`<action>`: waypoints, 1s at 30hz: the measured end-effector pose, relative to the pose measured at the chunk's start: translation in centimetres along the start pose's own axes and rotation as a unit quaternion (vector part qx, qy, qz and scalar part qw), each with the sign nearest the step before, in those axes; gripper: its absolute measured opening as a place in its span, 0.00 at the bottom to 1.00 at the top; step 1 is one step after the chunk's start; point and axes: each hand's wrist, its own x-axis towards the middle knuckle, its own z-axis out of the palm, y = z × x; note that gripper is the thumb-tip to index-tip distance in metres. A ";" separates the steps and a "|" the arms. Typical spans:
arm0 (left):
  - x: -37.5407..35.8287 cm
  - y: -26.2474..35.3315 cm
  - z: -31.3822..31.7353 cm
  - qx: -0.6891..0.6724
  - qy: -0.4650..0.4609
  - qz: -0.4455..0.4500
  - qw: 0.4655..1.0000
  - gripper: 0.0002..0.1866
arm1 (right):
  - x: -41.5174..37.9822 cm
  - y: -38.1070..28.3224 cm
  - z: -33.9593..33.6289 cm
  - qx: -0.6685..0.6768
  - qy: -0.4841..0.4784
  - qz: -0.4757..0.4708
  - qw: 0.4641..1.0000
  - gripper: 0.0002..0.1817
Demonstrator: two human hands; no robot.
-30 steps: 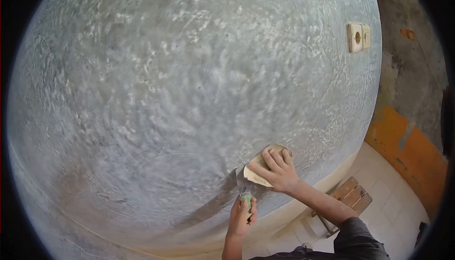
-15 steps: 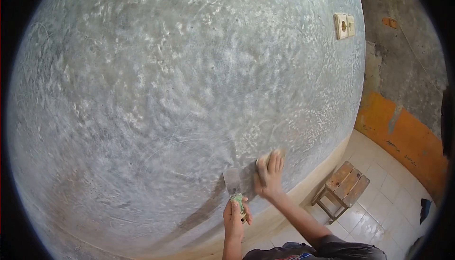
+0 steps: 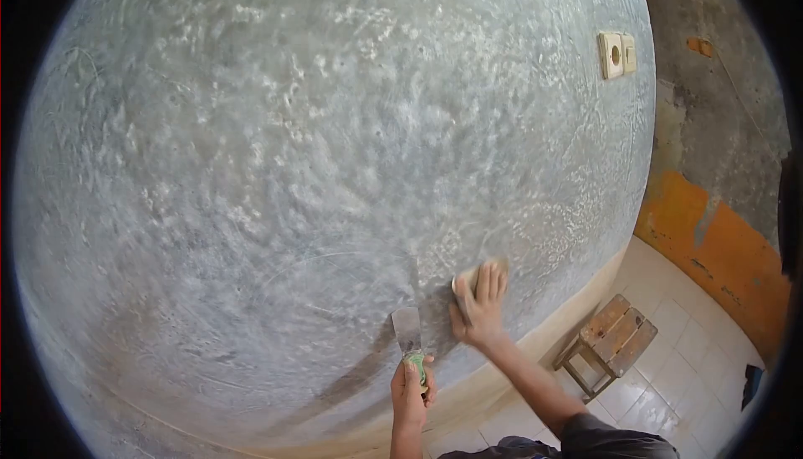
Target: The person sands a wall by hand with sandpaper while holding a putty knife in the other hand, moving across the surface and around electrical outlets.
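My left hand [image 3: 411, 388] is wrapped round the green handle of a putty knife [image 3: 407, 329], its flat metal blade pointing up in front of the wall. To the right, my right hand [image 3: 482, 308] presses a pale, flat piece of material [image 3: 470, 276] against the grey mottled wall [image 3: 335, 166]. Its fingers lie over that piece, which is partly hidden and slightly blurred.
A wooden stool [image 3: 617, 335] stands on the tiled floor [image 3: 669, 367] at the lower right. A socket and switch plate [image 3: 616, 56] sits on the wall at the upper right. Beyond the corner is an orange and grey wall [image 3: 711, 233].
The view has shifted slightly, so the socket and stool appear a little lower and farther right. My right hand has turned slightly on the wall; the left still holds the knife.
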 end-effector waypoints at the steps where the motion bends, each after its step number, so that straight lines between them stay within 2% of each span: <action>1: 0.0 0.0 -0.2 0.005 0.000 0.006 1.000 0.23 | 3.9 0.0 -1.9 -0.008 0.001 -0.009 1.000 0.30; 3: 0.3 0.2 0.1 0.008 0.000 0.016 1.000 0.23 | 11.1 -0.1 -5.4 -0.014 0.004 -0.023 1.000 0.31; 4: 0.3 0.3 0.4 0.005 0.002 0.020 1.000 0.23 | 14.0 -0.4 -6.5 -0.022 0.035 -0.029 0.999 0.32; 6: 0.5 0.7 1.2 -0.002 0.010 0.028 1.000 0.23 | 15.4 -1.0 -6.8 -0.023 0.064 -0.042 0.997 0.34; 8: 0.2 1.1 2.3 -0.036 0.025 0.022 0.999 0.23 | 12.5 -2.4 -6.8 -0.045 -0.076 -0.143 0.986 0.38; 9: 0.3 1.2 2.4 -0.039 0.030 0.027 0.998 0.23 | 10.4 -2.1 -6.8 -0.035 -0.196 -0.214 0.956 0.42; 11: 0.3 0.7 2.3 -0.045 0.021 0.044 0.998 0.23 | 8.2 -0.6 -4.5 0.002 -0.101 -0.265 0.959 0.44; 12: 0.4 0.5 2.5 -0.050 0.027 0.046 0.997 0.23 | 9.6 -0.9 -5.4 0.005 -0.104 -0.272 0.957 0.44; 14: 0.2 0.5 2.6 -0.057 0.034 0.045 0.997 0.23 | 15.1 -2.4 -8.0 -0.042 -0.072 -0.203 0.976 0.44; 15: 0.1 0.4 2.5 -0.058 0.038 0.047 0.996 0.23 | 17.0 -2.9 -8.2 -0.038 -0.073 -0.206 0.975 0.44; 17: 0.1 0.2 2.7 -0.077 0.041 0.065 0.994 0.23 | 19.8 -3.5 -8.4 -0.077 0.095 -0.132 0.984 0.42; 18: 0.1 0.2 2.8 -0.083 0.045 0.069 0.993 0.23 | 19.2 -3.7 -8.4 -0.075 0.095 -0.140 0.983 0.42; 19: -0.1 0.4 2.8 -0.081 0.051 0.067 0.993 0.23 | 17.8 -3.9 -8.3 -0.088 -0.018 -0.249 0.964 0.40; 20: -0.4 0.5 2.7 -0.080 0.058 0.065 0.993 0.23 | 17.1 -4.0 -8.2 -0.099 -0.128 -0.353 0.921 0.38; 21: -0.6 0.5 2.5 -0.082 0.064 0.071 0.992 0.23 | 17.1 -3.9 -8.2 -0.094 -0.127 -0.360 0.920 0.38; 23: -0.9 0.8 1.8 -0.087 0.081 0.066 0.991 0.23 | 17.3 -3.1 -8.4 -0.136 -0.160 -0.447 0.870 0.37; 24: -1.0 1.3 1.5 -0.090 0.089 0.073 0.989 0.23 | 18.4 -2.5 -8.3 -0.053 -0.112 -0.357 0.926 0.38; 25: -1.3 1.8 1.2 -0.079 0.093 0.077 0.990 0.23 | 19.6 -2.7 -8.5 -0.046 -0.112 -0.364 0.923 0.38; 27: -1.8 2.5 0.6 -0.071 0.104 0.082 0.989 0.23 | 21.5 -3.6 -9.0 -0.057 0.091 -0.177 0.978 0.31; 28: -1.9 2.8 0.2 -0.071 0.107 0.085 0.988 0.24 | 20.7 -4.1 -8.6 -0.051 0.088 -0.180 0.978 0.31; 30: -2.2 3.3 -0.7 -0.067 0.112 0.086 0.988 0.24 | 17.4 -5.1 -7.6 -0.073 -0.097 -0.307 0.944 0.29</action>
